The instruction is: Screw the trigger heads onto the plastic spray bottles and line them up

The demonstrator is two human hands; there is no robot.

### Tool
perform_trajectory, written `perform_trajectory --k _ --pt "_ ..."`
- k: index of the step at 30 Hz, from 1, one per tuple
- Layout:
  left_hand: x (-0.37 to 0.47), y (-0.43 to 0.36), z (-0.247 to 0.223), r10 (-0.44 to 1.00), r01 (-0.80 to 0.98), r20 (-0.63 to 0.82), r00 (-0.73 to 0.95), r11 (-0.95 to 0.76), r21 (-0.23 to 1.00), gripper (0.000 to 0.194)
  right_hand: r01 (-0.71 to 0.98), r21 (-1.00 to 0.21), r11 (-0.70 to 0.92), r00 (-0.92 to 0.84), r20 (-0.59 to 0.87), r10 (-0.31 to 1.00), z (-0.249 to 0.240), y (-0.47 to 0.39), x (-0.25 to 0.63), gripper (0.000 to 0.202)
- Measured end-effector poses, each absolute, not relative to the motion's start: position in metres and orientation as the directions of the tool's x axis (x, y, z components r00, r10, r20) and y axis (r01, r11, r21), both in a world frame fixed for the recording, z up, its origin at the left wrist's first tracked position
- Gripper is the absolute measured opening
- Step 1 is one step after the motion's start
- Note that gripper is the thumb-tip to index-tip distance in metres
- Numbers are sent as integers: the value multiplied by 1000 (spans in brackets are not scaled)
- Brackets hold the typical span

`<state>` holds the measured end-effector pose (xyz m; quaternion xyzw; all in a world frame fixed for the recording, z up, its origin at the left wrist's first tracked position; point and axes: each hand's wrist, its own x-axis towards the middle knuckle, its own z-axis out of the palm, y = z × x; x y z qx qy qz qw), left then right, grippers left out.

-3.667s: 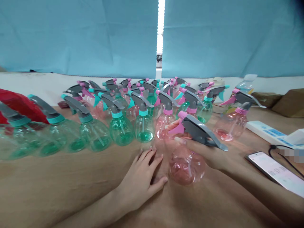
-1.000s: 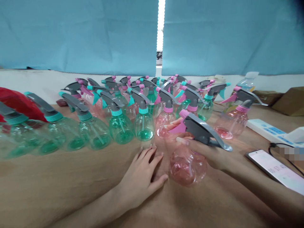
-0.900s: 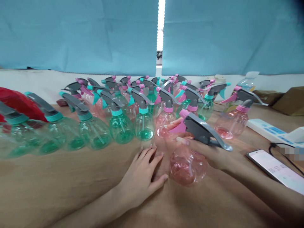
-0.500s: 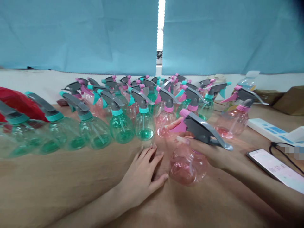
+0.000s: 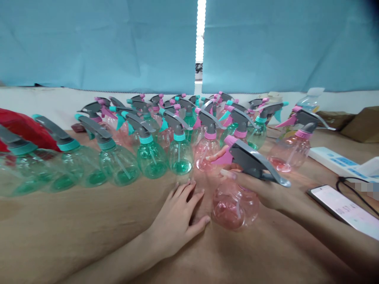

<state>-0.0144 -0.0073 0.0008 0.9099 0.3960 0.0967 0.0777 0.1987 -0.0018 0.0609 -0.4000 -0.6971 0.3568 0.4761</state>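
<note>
A person's two hands work at a wooden tabletop [image 5: 89, 232] crowded with round spray bottles. The right hand [image 5: 253, 183] is wrapped around the neck of a pink spray bottle [image 5: 233, 209], its fingers reaching toward the pink trigger [image 5: 222, 157]. This bottle is at the front, right of centre, with its nozzle pointing away to the left and a grey lever sloping back over the wrist. The left hand [image 5: 179, 219] lies open, palm down on the tabletop, fingers slightly spread, its thumb just beside the held bottle.

Beyond the fingertips stands a green spray bottle [image 5: 180, 157], with more green ones in a row to its left and a mixed pink and green cluster [image 5: 189, 114] behind. At the right lies a phone [image 5: 345, 211] (lit, its digits partly blurred), near a white power strip [image 5: 331, 162]. Blue curtains [image 5: 97, 47] hang at the back.
</note>
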Motion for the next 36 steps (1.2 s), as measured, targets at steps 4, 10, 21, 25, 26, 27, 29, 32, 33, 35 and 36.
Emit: perform_trajectory --k 4,10,21,25,26,27,29,32,33,35,36 --pt "-14 -8 1 740 709 102 665 -669 225 53 257 -864 434 -194 394 899 60 -2 199 22" --pt "-14 -8 0 737 706 106 667 -672 224 52 328 -863 385 -187 340 922 67 -3 199 21" --pt "-14 -7 0 735 703 110 669 -674 228 51 305 -878 368 -215 313 925 55 -3 208 17" --pt "-15 -8 0 735 703 122 667 -675 224 51 311 -873 377 -220 320 922 53 -1 208 22" --pt "-15 -8 0 735 702 126 667 -676 223 51 313 -867 388 -211 335 918 55 -2 207 23" --pt "-15 -8 0 734 702 129 667 -676 222 51 315 -861 399 -193 354 915 57 -2 205 23" --pt "-15 -8 -1 734 703 130 666 -677 220 51 314 -850 423 -165 390 906 61 -3 200 20" --pt "-15 -7 -2 732 701 128 669 -679 219 51 303 -836 458 -176 423 889 63 -4 197 16" --pt "-15 -7 -2 732 701 129 669 -679 218 51 300 -832 467 -186 429 884 63 -4 197 20" --pt "-15 -7 -2 733 702 131 668 -679 216 51 298 -830 472 -199 429 881 62 -4 198 28" --pt "-15 -7 -2 734 703 131 667 -678 216 51 298 -830 472 -203 428 880 61 -3 199 31"
